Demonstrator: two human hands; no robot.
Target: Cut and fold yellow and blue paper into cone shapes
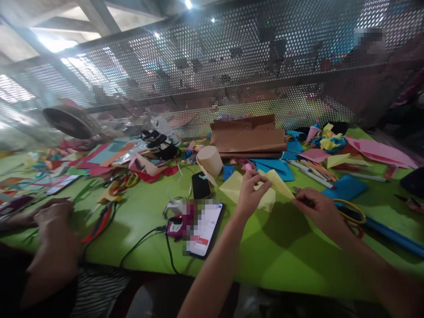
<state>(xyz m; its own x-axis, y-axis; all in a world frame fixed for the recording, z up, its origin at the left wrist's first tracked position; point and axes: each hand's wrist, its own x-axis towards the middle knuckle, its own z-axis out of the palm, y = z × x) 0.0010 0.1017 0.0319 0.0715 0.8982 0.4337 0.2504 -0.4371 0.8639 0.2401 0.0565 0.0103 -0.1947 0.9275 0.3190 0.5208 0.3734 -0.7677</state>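
Note:
My left hand (pixel 253 192) pinches one end of a folded piece of yellow paper (pixel 280 184) above the table. At the paper's lower right corner, my right hand (pixel 316 207) closes its fingers on it; something dark shows between those fingers, too small to name. Below and behind my left hand lies a flat pale yellow sheet (pixel 232 186). Close to my right wrist are scissors with a yellow handle (pixel 353 211), their blades hidden. A blue paper piece (pixel 346 189) rests just beyond my right hand.
A phone with a lit screen (pixel 205 232), a purple power bank (pixel 177 227) with cables and a dark phone (pixel 201 185) lie left of my arms. Behind stand a paper roll (pixel 210 161) and brown cardboard (pixel 248 139). A neighbour's hands (pixel 54 216) rest at left. Pens (pixel 311 173) lie right.

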